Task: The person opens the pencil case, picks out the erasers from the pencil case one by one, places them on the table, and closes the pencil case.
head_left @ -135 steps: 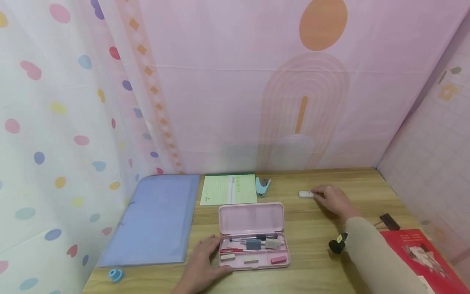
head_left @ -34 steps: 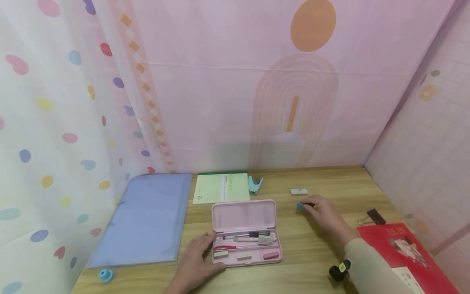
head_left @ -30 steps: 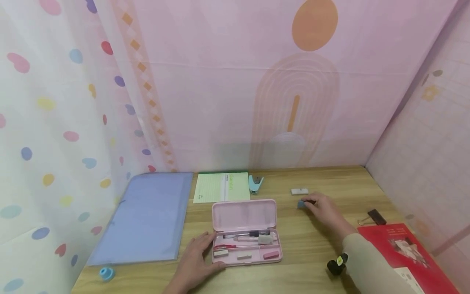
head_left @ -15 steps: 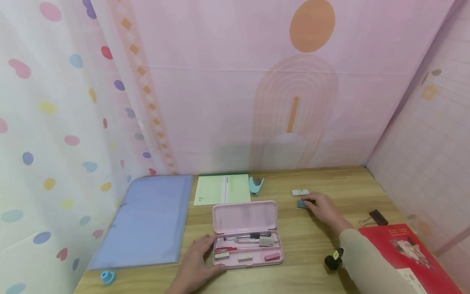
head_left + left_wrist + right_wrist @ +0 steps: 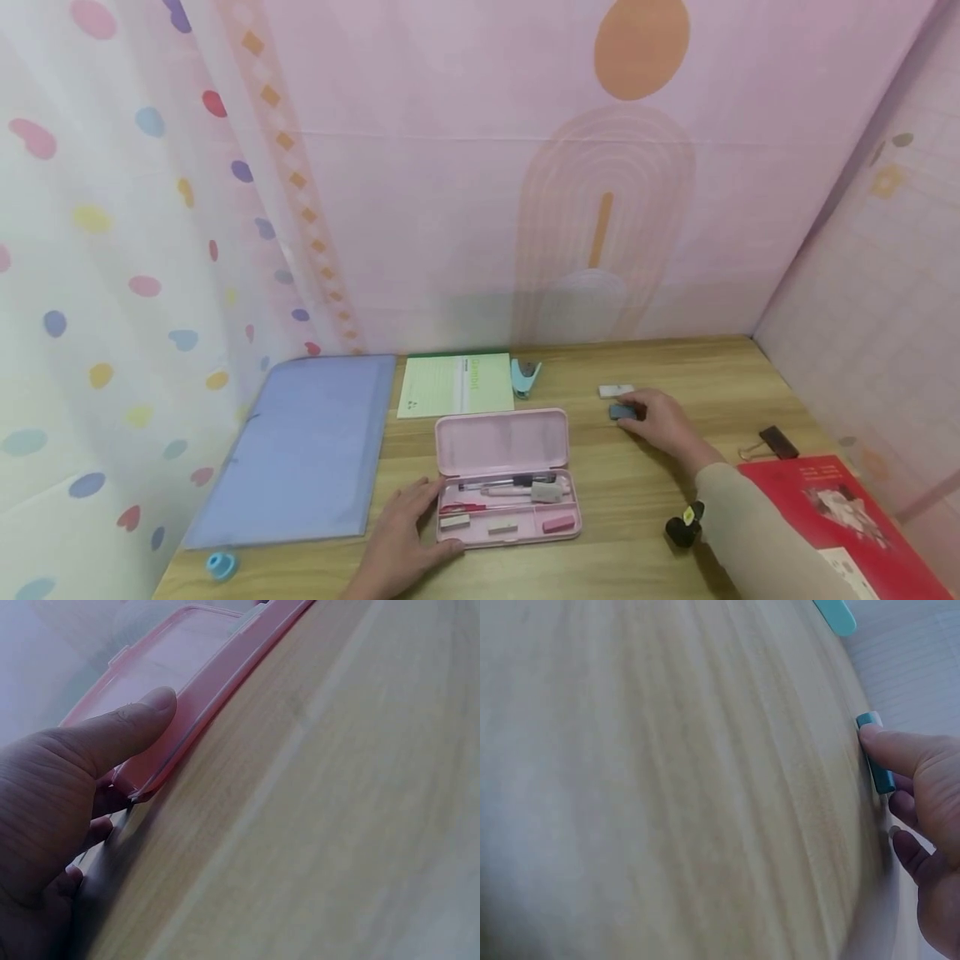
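A pink pencil case [image 5: 501, 443] lies with its lid up on the table. My left hand [image 5: 405, 533] grips its near left corner, thumb along the front wall and fingers at the left side; the left wrist view shows the thumb [image 5: 135, 727] against that wall. Inside are a black pen, a red pen, a pale pen, a grey eraser [image 5: 546, 492], two whitish erasers and a pink eraser [image 5: 558, 524]. Farther right, my right hand [image 5: 660, 423] pinches a blue eraser [image 5: 622, 412] at the tabletop. Just behind it lies a white eraser [image 5: 615, 391].
A blue folder [image 5: 300, 450] lies at left, with a small light-blue round piece [image 5: 221, 566] before it. Behind the case are a green notebook [image 5: 455, 386] and a light-blue stapler [image 5: 524, 379]. A black binder clip [image 5: 778, 442] and red booklet [image 5: 832, 500] are at right.
The right hand let go of the white eraser; the blue eraser has come from the case to the table in front of it. The left hand has stayed at the case.
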The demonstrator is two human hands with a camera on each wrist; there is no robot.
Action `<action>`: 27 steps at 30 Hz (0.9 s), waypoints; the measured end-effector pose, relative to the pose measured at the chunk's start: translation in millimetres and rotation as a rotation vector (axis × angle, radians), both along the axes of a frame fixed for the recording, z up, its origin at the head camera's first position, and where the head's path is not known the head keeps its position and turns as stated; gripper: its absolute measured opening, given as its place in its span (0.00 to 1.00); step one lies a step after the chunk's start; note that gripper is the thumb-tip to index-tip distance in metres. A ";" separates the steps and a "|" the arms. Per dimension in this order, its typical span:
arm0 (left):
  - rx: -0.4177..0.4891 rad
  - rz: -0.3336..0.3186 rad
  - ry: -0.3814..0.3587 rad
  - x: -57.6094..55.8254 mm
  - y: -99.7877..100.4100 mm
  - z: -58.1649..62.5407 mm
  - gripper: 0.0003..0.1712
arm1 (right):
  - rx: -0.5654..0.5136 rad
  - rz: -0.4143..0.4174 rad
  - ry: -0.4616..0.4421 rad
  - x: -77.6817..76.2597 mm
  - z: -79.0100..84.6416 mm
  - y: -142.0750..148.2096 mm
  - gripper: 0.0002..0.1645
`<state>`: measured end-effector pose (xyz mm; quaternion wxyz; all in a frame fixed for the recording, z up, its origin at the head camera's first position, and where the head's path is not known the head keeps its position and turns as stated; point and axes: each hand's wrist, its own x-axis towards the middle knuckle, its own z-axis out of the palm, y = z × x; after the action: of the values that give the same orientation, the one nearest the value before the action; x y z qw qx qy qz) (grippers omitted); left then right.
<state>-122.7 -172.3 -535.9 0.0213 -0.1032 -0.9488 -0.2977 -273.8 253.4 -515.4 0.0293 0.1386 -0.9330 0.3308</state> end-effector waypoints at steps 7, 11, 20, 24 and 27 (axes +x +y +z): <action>0.013 -0.007 -0.029 0.2 1.0 -0.2 0.58 | 0.057 0.046 0.027 -3.3 -0.1 0.6 0.16; 0.020 -0.004 -0.024 1.0 0.8 0.0 0.58 | 0.051 0.042 0.001 -3.4 0.4 0.0 0.16; 0.020 -0.010 0.011 1.0 0.5 0.1 0.58 | -0.022 0.016 0.029 13.4 8.6 -2.5 0.20; 0.023 0.000 -0.003 0.4 0.1 0.9 0.58 | -0.025 0.028 0.054 44.3 21.4 -15.1 0.20; 0.021 0.006 -0.009 -0.2 0.8 0.3 0.58 | 0.003 0.072 0.072 69.0 27.1 -28.7 0.19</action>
<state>-122.8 -171.5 -535.7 0.0192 -0.0988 -0.9461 -0.3079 -204.8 224.6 -488.2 0.0507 0.1838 -0.9263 0.3251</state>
